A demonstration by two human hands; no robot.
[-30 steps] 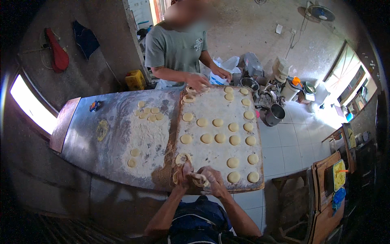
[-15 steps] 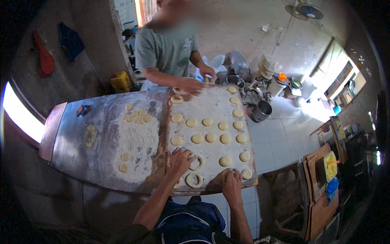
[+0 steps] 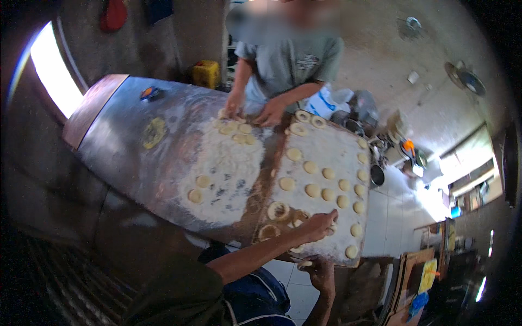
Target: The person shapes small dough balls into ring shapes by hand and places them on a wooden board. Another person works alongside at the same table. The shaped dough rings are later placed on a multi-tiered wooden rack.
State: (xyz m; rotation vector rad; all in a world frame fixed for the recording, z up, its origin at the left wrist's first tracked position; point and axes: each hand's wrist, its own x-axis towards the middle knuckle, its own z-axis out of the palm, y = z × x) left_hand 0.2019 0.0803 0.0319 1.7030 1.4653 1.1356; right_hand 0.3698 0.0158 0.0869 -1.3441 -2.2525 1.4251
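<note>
A pale dough piece (image 3: 305, 264) is sitting at the near edge of a floured board, where the right hand (image 3: 322, 273) is pinching it in a narrow grip between thumb and fingers. The left hand (image 3: 318, 226) is stretching over the board just above, its fingertips bending down onto a dough round (image 3: 331, 229); whether they are gripping it or only touching it, I cannot tell. Beside the left forearm, two dough rings, a nearer one (image 3: 269, 233) and a farther one (image 3: 278, 211), are lying near the board's left edge. Flat rounds are filling the middle of the board (image 3: 321, 145) in rows, and more are lining its right side. At its far end, other rings (image 3: 303, 116) are lying close together. To the left, the dark table (image 3: 117, 144) is carrying a patch of flour (image 3: 217, 163), with two rounds (image 3: 199, 188) resting near each other on it. Across the table, a co-worker (image 3: 288, 68) in a grey-green shirt is bending over a cluster of rounds (image 3: 239, 133), both hands reaching down beside it. Behind, a yellow container (image 3: 206, 74) is standing near the wall.
</note>
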